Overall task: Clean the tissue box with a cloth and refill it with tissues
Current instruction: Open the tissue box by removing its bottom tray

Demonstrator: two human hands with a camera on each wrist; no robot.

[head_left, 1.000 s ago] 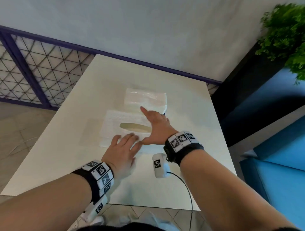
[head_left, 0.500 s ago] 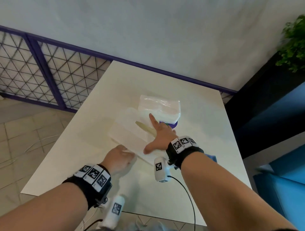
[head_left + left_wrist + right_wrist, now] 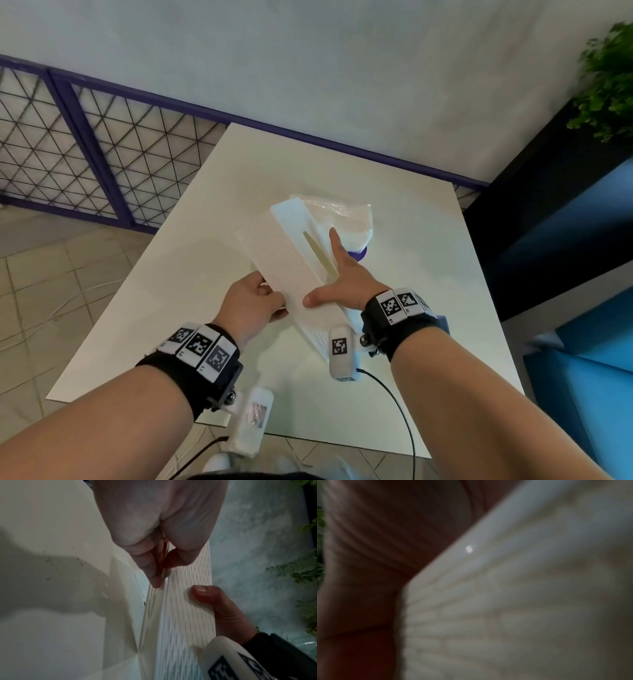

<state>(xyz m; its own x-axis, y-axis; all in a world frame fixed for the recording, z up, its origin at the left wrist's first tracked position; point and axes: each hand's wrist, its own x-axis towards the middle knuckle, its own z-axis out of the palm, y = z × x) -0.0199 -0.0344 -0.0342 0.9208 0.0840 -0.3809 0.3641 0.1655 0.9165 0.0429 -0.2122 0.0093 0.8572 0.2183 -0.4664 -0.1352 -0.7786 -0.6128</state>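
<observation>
The white ribbed tissue box [image 3: 284,260] is tipped up on one long edge on the table, its slot facing right. My left hand [image 3: 255,301] grips the box's near lower edge; in the left wrist view its fingers [image 3: 150,566] pinch that edge of the box [image 3: 185,615]. My right hand [image 3: 342,274] lies flat on the slotted top, index finger straight, thumb pressed on the ribbed side. Behind the box lies a pack of tissues [image 3: 346,216] in clear plastic. A corner of blue cloth [image 3: 443,323] shows beside my right wrist. The right wrist view is dark, filled by the box [image 3: 522,601].
The white table [image 3: 205,274] has its front edge near my body and a wall at its far edge. A purple railing with mesh [image 3: 85,144] stands to the left. A blue seat [image 3: 582,377] and a green plant [image 3: 609,85] are at the right.
The box went from lying flat to tipped up on its edge. My left hand moved from resting flat beside it to gripping its lower edge; my right hand stayed on top.
</observation>
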